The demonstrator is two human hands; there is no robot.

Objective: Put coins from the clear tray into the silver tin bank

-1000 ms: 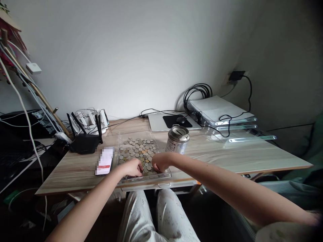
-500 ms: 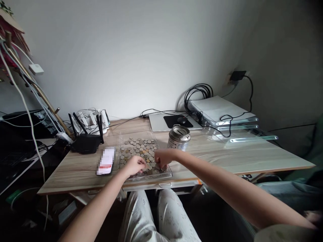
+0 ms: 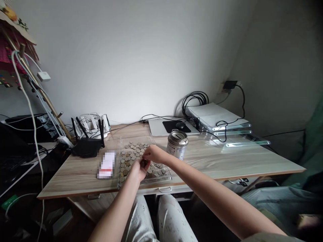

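Note:
A clear plastic tray [image 3: 165,177] near the desk's front edge holds several scattered coins [image 3: 125,163], mostly silver with some yellowish ones. Over its middle, my left hand [image 3: 140,168] is turned palm up and cupped around some dark coins [image 3: 144,162]. My right hand [image 3: 155,154] reaches across from the right, its fingertips pinched together just above the left palm. What sits between those fingertips is too small to make out. Just right of the tray stands a silver can [image 3: 178,146] with a slot in its lid, touched by neither hand.
Left of the tray lies a phone [image 3: 106,164], with a black router [image 3: 87,147] behind it. At the back are a laptop [image 3: 156,127] with a mouse [image 3: 180,125] on a black pad, coiled black cable [image 3: 194,99] and stacked clear trays [image 3: 227,126].
My right hand has moved left and up from the tray's right side to my left hand. My left hand has turned palm up and shifted slightly right. The camera view has shifted a little.

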